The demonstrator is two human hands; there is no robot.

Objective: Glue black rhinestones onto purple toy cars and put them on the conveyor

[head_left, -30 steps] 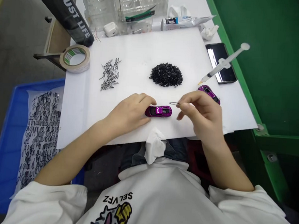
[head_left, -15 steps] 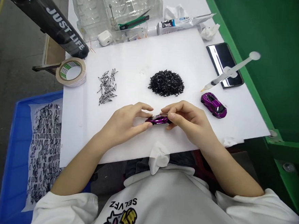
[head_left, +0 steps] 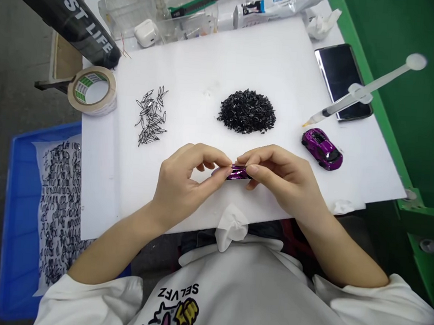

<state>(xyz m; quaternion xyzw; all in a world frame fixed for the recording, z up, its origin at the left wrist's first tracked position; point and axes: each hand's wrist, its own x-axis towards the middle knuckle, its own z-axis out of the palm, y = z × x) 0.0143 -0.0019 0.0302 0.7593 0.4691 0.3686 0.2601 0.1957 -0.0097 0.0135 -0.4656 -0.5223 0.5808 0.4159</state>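
Note:
Between my two hands is a small purple toy car (head_left: 238,174), seen side-on and partly covered by fingers. My left hand (head_left: 191,183) pinches its left end with thumb and forefinger. At the other end, my right hand (head_left: 284,179) grips the car, thumb in front and fingers behind. Just beyond the hands lies a heap of small black shiny pieces (head_left: 247,111). A second purple toy car (head_left: 322,149) rests to the right, near the yellow tip of a syringe (head_left: 345,103). Thin black loop-shaped parts (head_left: 151,116) are scattered at the left.
A tape roll (head_left: 92,90) and a black cylinder lettered JUST LIFE (head_left: 74,16) stand at the left edge. Clear plastic trays (head_left: 124,7), a green cutter (head_left: 194,5) and a tube (head_left: 275,10) line the back. A phone (head_left: 344,75) lies under the syringe. A blue bin (head_left: 20,208) sits lower left.
My left hand has moved right, and its thumb and forefinger have closed on the car's left end. My right hand keeps its grip. The whole view has shifted slightly.

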